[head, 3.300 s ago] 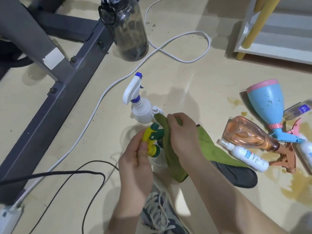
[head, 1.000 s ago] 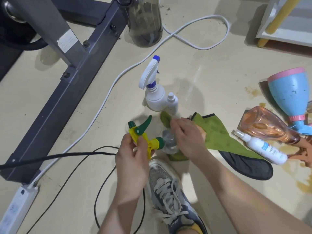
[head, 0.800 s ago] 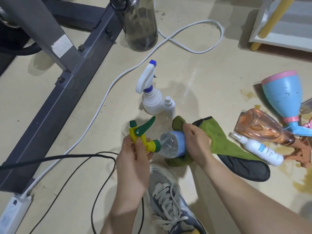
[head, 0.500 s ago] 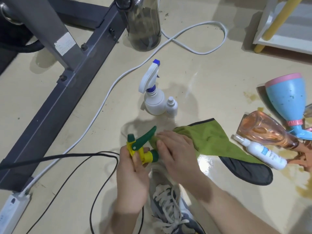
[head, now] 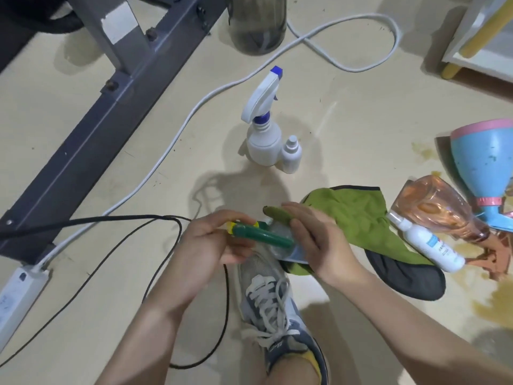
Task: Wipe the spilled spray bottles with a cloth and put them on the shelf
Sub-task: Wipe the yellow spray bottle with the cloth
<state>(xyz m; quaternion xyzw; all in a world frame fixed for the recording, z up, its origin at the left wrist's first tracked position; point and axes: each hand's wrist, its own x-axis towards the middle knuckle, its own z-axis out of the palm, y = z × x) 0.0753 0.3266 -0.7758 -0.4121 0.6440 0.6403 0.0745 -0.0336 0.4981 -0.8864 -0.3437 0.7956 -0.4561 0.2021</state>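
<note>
My left hand grips the yellow-and-green trigger head of a clear spray bottle lying sideways above my shoe. My right hand presses the green cloth against the bottle's body, which it mostly hides. A white spray bottle with a blue nozzle and a small white bottle stand upright on the floor beyond. To the right lie an orange clear bottle, a white labelled bottle and a blue-and-pink sprayer. The shelf is at the top right.
Brown spilled liquid stains the floor at right. A grey metal frame, a white cable, black cables and a power strip lie to the left. A dark water bottle stands at the top. My shoe is below.
My left hand has turned the bottle so the green trigger lies flat. My right hand with the cloth has slid along the bottle's body toward its base.
</note>
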